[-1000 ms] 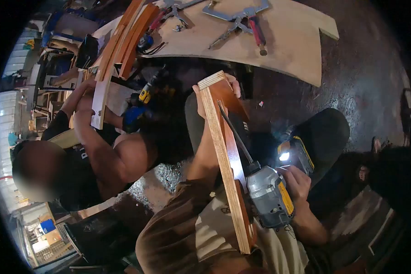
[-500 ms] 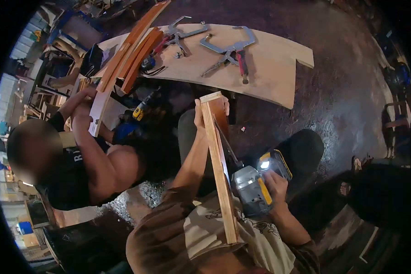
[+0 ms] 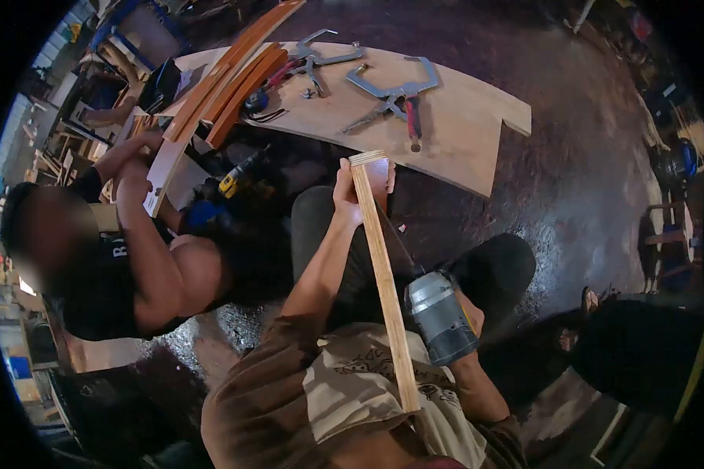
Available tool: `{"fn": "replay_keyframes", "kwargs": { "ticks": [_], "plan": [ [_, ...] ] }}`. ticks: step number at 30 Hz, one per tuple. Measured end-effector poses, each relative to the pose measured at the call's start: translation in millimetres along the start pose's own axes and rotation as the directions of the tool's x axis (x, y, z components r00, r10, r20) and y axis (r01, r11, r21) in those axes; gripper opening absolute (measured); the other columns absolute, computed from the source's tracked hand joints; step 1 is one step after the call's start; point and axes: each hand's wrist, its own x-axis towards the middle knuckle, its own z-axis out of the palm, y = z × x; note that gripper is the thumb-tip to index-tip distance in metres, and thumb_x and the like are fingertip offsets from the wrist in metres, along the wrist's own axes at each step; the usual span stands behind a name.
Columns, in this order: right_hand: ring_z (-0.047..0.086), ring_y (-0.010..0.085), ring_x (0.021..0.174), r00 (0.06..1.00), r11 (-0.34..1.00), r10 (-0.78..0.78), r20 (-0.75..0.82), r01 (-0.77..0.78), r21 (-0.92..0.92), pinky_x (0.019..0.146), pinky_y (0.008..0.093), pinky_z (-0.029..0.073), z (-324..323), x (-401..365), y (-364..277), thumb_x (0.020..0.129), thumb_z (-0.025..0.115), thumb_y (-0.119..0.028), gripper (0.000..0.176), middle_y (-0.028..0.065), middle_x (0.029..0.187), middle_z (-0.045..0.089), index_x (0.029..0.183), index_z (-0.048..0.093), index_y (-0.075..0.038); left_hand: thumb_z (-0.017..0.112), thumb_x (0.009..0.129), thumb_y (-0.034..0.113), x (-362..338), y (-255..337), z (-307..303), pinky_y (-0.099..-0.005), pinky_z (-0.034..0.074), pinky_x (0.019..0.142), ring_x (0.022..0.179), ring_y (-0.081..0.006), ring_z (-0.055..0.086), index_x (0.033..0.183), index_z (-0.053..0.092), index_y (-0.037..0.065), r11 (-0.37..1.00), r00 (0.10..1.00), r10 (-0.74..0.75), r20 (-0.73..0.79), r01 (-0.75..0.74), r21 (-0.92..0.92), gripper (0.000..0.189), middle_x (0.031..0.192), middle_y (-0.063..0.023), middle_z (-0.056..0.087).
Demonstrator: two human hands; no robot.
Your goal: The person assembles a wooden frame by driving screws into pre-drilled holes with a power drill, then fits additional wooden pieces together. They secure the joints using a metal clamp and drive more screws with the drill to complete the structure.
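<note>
A long wooden board (image 3: 387, 293) stands edge-on in front of my chest, its near end against my shirt. My left hand (image 3: 346, 194) grips it near the far end, thumb on one side and fingers around the other. To the right of the board, my right hand (image 3: 469, 314) is wrapped round the handle of a grey and yellow cordless drill (image 3: 440, 319), largely hidden behind its body. The drill's long thin bit points up and left toward the board's inner face, and a bright light falls on the board's far end. The bit's tip is hidden.
A plywood sheet (image 3: 469, 148) ahead carries two locking C-clamps (image 3: 405, 100) and a tape measure (image 3: 256, 102). Brown boards (image 3: 246, 94) lie at its left. A co-worker (image 3: 156, 266) sits at left, holding a board, near a yellow drill (image 3: 235, 181).
The drill has turned in my right hand, so its battery and lamp no longer show. Light now falls on the board's far end. The board has shifted slightly.
</note>
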Motion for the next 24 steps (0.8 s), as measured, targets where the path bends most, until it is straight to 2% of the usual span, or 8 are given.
{"fn": "replay_keyframes", "kwargs": {
  "ticks": [2, 5, 8, 12, 15, 17, 18, 24],
  "plan": [
    [0.071, 0.0276, 0.08, 0.998, 0.995, 0.049, 0.028, -0.046, -0.092, 0.07, 0.0351, 0.055, -2, -1, 4, 0.073, 0.079, -0.013, 0.038, 0.0152, 0.094, 0.07, 0.106, 0.067, 0.002, 0.032, 0.099, 0.067, 4, -1, 7, -0.0359, 0.045, 0.068, 0.075, -0.0266, 0.057, 0.116, 0.06, -0.008, 0.999, 0.998, -0.011, -0.069, 0.008, -0.039, 0.082, 0.095, -0.0173, 0.064],
    [0.071, 0.0275, 0.078, 0.986, 0.951, 0.146, -0.076, -0.119, 0.287, 0.068, 0.0353, 0.054, 0, -6, 24, 0.072, 0.081, -0.014, 0.039, 0.0147, 0.091, 0.069, 0.105, 0.067, 0.002, 0.032, 0.099, 0.067, 9, 10, 5, -0.0354, 0.045, 0.068, 0.074, -0.026, 0.057, 0.116, 0.061, -0.008, 0.996, 1.0, -0.015, 0.01, 0.014, 0.093, 0.082, 0.095, -0.0178, 0.064],
    [0.072, 0.0183, 0.084, 0.978, 0.976, -0.209, -0.009, 0.208, -0.068, 0.074, 0.0289, 0.059, -20, 7, 3, 0.081, 0.074, -0.006, 0.025, 0.0113, 0.097, 0.073, 0.104, 0.068, 0.004, 0.033, 0.098, 0.068, 13, 19, 17, -0.0345, 0.045, 0.068, 0.073, -0.0253, 0.057, 0.115, 0.061, -0.006, 0.996, 1.0, 0.002, -0.011, -0.001, 0.089, 0.082, 0.092, -0.0176, 0.063],
    [0.072, 0.0171, 0.085, 0.954, 0.943, -0.301, 0.006, 0.298, -0.145, 0.074, 0.0283, 0.059, -27, 19, -4, 0.08, 0.076, -0.006, 0.028, 0.0099, 0.098, 0.073, 0.105, 0.069, 0.003, 0.033, 0.099, 0.067, 19, 27, 25, -0.0336, 0.045, 0.068, 0.074, -0.0247, 0.057, 0.115, 0.062, -0.005, 0.997, 0.999, 0.047, -0.011, -0.046, 0.064, 0.079, 0.09, -0.0163, 0.063],
    [0.071, 0.0258, 0.078, 0.999, 0.998, -0.049, -0.003, 0.049, -0.027, 0.073, 0.0339, 0.056, -22, 9, 7, 0.075, 0.081, -0.013, 0.033, 0.0116, 0.089, 0.07, 0.101, 0.067, 0.002, 0.03, 0.101, 0.064, 21, 27, 15, -0.0335, 0.045, 0.068, 0.074, -0.0239, 0.057, 0.116, 0.062, -0.004, 0.997, 0.999, 0.044, -0.029, -0.042, 0.072, 0.077, 0.089, -0.0159, 0.063],
    [0.071, 0.0244, 0.078, 0.987, 0.947, 0.094, -0.132, -0.048, 0.317, 0.073, 0.0329, 0.056, -15, 0, 54, 0.078, 0.079, -0.012, 0.032, 0.0108, 0.09, 0.071, 0.103, 0.067, 0.003, 0.027, 0.102, 0.064, 22, 38, 18, -0.0336, 0.046, 0.07, 0.076, -0.0235, 0.058, 0.118, 0.061, -0.004, 0.993, 1.0, 0.001, -0.028, 0.003, 0.121, 0.077, 0.09, -0.0149, 0.064],
    [0.071, 0.0231, 0.077, 0.979, 0.978, -0.195, -0.066, 0.199, 0.061, 0.071, 0.0344, 0.056, -26, 24, 19, 0.077, 0.079, -0.011, 0.036, 0.0105, 0.089, 0.07, 0.108, 0.068, 0.002, 0.026, 0.102, 0.064, 20, 40, 19, -0.0334, 0.047, 0.072, 0.078, -0.0229, 0.06, 0.12, 0.06, -0.004, 0.982, 1.0, -0.024, -0.013, 0.026, 0.189, 0.078, 0.091, -0.0143, 0.064],
    [0.07, 0.024, 0.076, 0.978, 0.974, -0.202, 0.051, 0.206, -0.099, 0.07, 0.0352, 0.056, -31, 40, -10, 0.074, 0.079, -0.012, 0.04, 0.0108, 0.088, 0.069, 0.109, 0.068, 0.001, 0.022, 0.102, 0.066, 23, 43, 28, -0.0322, 0.05, 0.075, 0.082, -0.0205, 0.063, 0.128, 0.058, -0.002, 0.965, 0.98, -0.093, -0.176, 0.133, 0.227, 0.08, 0.102, -0.0116, 0.067]
  ]
}}
